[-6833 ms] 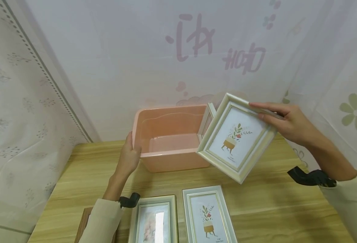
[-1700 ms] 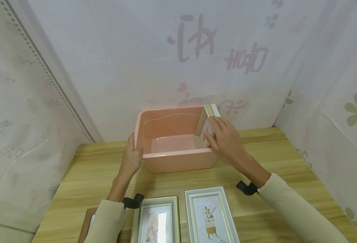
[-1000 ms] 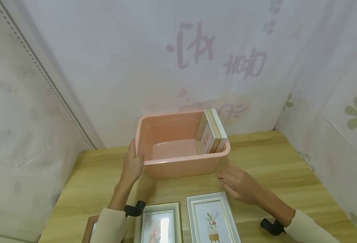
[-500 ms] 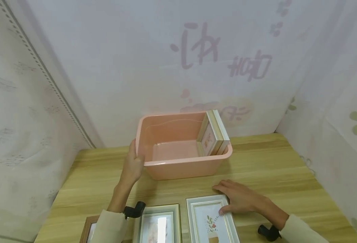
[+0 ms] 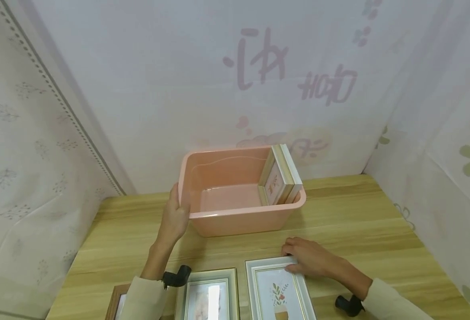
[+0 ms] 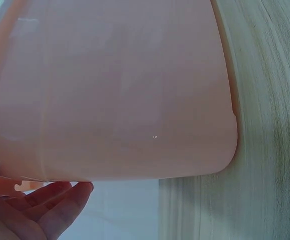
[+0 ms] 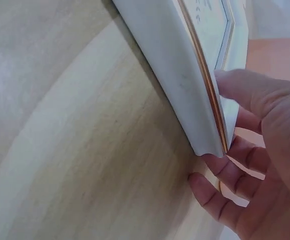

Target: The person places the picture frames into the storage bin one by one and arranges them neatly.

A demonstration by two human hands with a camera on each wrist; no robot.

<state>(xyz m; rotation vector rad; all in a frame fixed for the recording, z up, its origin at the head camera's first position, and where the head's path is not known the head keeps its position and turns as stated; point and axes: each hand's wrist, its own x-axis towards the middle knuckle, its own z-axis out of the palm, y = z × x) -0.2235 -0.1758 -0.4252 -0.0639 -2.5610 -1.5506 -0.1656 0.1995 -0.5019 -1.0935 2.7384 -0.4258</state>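
In the head view a pink plastic bin (image 5: 239, 220) stands at the back of the table, and my left hand (image 5: 174, 218) grips its left rim. The left wrist view has the bin's side wall (image 6: 119, 95) filling most of it, with fingers at its edge. My right hand (image 5: 308, 258) holds the top right corner of a white picture frame (image 5: 280, 289) lying on the table. In the right wrist view the thumb (image 7: 235, 82) rests on the frame's face, other fingers curl at its end. Two picture frames (image 5: 280, 178) stand upright inside the bin at its right end.
To the left of the held frame lies a cream picture frame (image 5: 231, 293) with a glare on its glass. A brown wooden frame (image 5: 115, 302) is partly hidden under my left sleeve. Printed curtains (image 5: 159, 89) surround the wood-grain table (image 5: 359, 213).
A cream frame went into the bin beside the white one, and my right hand let it go. That hand then came down to the white frame on the table. My left hand kept hold of the bin.
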